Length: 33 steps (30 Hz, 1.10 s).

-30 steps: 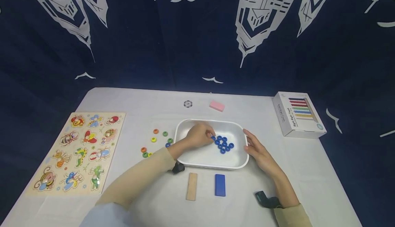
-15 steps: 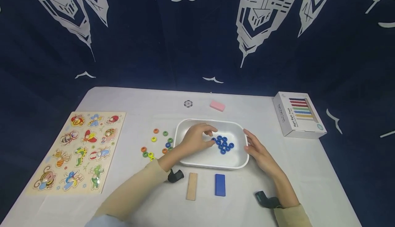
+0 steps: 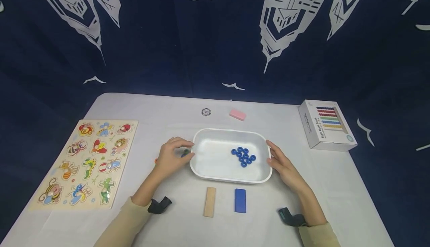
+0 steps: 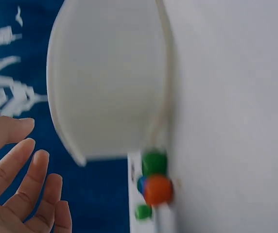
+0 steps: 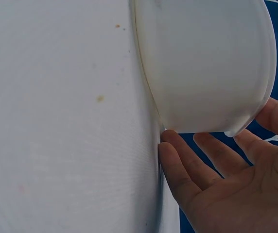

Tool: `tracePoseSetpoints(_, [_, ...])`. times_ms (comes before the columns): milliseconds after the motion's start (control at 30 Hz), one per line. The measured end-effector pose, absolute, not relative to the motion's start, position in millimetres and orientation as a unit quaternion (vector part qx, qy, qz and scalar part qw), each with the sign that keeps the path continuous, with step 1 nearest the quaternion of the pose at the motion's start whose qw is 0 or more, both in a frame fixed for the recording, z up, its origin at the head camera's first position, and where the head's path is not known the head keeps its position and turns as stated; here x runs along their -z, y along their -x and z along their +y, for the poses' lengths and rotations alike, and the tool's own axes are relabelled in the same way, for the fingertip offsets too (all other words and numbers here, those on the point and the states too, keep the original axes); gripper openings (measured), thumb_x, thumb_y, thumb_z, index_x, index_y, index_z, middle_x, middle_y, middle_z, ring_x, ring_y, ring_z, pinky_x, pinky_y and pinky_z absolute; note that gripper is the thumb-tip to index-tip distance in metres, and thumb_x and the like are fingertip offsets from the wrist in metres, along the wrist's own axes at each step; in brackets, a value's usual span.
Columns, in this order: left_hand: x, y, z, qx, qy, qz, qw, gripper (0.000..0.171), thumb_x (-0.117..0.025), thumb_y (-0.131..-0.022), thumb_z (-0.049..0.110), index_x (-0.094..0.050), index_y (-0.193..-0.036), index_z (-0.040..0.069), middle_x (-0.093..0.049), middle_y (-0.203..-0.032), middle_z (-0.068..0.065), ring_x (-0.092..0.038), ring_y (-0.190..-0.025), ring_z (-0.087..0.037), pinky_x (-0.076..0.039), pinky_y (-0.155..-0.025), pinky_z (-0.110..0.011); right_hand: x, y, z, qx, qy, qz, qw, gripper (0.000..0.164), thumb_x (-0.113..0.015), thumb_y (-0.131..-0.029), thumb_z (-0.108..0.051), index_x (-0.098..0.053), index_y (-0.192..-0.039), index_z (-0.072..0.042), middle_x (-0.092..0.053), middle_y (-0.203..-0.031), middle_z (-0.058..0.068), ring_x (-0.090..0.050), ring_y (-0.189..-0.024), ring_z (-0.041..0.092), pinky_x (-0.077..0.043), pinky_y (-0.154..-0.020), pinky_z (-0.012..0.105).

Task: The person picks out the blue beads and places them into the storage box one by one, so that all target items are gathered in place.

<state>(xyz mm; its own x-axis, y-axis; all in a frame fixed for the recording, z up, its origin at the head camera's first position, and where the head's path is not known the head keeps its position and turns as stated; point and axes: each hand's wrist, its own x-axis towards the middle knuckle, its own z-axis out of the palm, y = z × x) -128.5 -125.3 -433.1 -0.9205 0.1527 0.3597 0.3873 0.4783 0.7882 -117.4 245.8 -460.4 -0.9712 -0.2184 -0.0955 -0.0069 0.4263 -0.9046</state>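
Several blue beads (image 3: 245, 156) lie grouped in the right half of a white tray (image 3: 211, 157). At the tray's left end is my left hand (image 3: 169, 159), palm turned inward, fingers loosely bent with nothing between them. The left wrist view shows these fingers apart from the tray wall. My right hand (image 3: 285, 168) rests against the right end; the right wrist view has its thumb at the rim and extended fingers along the outer wall. A green bead (image 4: 154, 162) and an orange bead (image 4: 158, 190) show beyond the tray; my left hand mostly hides the loose beads in the head view.
Below the tray lie a tan wooden block (image 3: 209, 202) and a blue block (image 3: 240, 200). Above it are a pink block (image 3: 237, 114) and a round chip (image 3: 206, 112). An insect puzzle board (image 3: 85, 163) lies left; a white box (image 3: 327, 125) stands right.
My left hand, earlier at the blue beads with fingers pinched and then parted, has moved left out of the tray to its left end. My right hand has stayed at the right end.
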Motion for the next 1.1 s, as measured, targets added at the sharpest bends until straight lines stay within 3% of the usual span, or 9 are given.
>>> tracePoseSetpoints(200, [447.1, 127.4, -148.4, 0.515, 0.096, -0.846, 0.099, 0.025, -0.073, -0.07, 0.01, -0.066, -0.093, 0.008, -0.064, -0.096, 0.0, -0.052, -0.105, -0.023, -0.043, -0.085, -0.044, 460.2, 117.4, 247.0, 0.534, 0.07, 0.837, 0.101, 0.053, -0.044, -0.091, -0.033, -0.021, -0.139, -0.036, -0.03, -0.142, 0.013, -0.031, -0.127, 0.035, -0.025, -0.099, 0.055])
tracePoseSetpoints(367, [459.0, 128.4, -155.9, 0.514, 0.079, -0.851, 0.077, 0.026, -0.073, -0.071, 0.013, -0.066, -0.095, 0.008, -0.063, -0.104, -0.005, -0.041, -0.121, -0.03, -0.04, -0.093, -0.043, 459.4, 116.9, 247.3, 0.538, 0.073, 0.834, 0.1, 0.053, -0.045, -0.09, -0.034, -0.022, -0.138, -0.038, -0.03, -0.142, 0.013, -0.031, -0.128, 0.034, -0.025, -0.1, 0.055])
tracePoseSetpoints(567, [471.5, 131.9, -157.1, 0.477, 0.069, -0.874, 0.062, 0.026, -0.075, -0.068, 0.015, -0.067, -0.092, 0.016, -0.063, -0.1, -0.001, -0.049, -0.107, -0.021, -0.04, -0.091, -0.041, 459.4, 116.1, 246.8, 0.54, 0.075, 0.832, 0.101, 0.053, -0.045, -0.09, -0.033, -0.021, -0.138, -0.037, -0.031, -0.142, 0.013, -0.032, -0.127, 0.034, -0.025, -0.1, 0.054])
tracePoseSetpoints(733, [482.2, 134.9, -153.9, 0.412, 0.076, -0.905, 0.076, 0.024, -0.074, -0.067, 0.022, -0.067, -0.089, 0.02, -0.063, -0.093, 0.006, -0.049, -0.093, -0.012, -0.041, -0.086, -0.04, 458.3, 115.6, 246.6, 0.541, 0.077, 0.831, 0.1, 0.053, -0.044, -0.091, -0.031, -0.021, -0.139, -0.035, -0.031, -0.142, 0.014, -0.031, -0.127, 0.035, -0.025, -0.1, 0.055])
tracePoseSetpoints(933, [486.8, 136.7, -150.0, 0.358, 0.097, -0.922, 0.113, 0.022, -0.073, -0.065, 0.02, -0.068, -0.086, 0.019, -0.064, -0.089, 0.006, -0.048, -0.089, -0.01, -0.042, -0.081, -0.034, 459.2, 117.0, 247.0, 0.541, 0.079, 0.831, 0.101, 0.053, -0.044, -0.091, -0.03, -0.021, -0.139, -0.034, -0.03, -0.142, 0.015, -0.031, -0.127, 0.036, -0.024, -0.099, 0.057])
tracePoseSetpoints(1100, [486.7, 136.8, -147.3, 0.34, 0.09, -0.93, 0.11, 0.023, -0.074, -0.063, 0.017, -0.069, -0.086, 0.019, -0.063, -0.087, 0.005, -0.048, -0.086, -0.011, -0.041, -0.076, -0.032, 458.7, 116.7, 246.7, 0.538, 0.075, 0.834, 0.101, 0.054, -0.044, -0.091, -0.032, -0.021, -0.139, -0.035, -0.03, -0.142, 0.013, -0.03, -0.128, 0.035, -0.024, -0.1, 0.056])
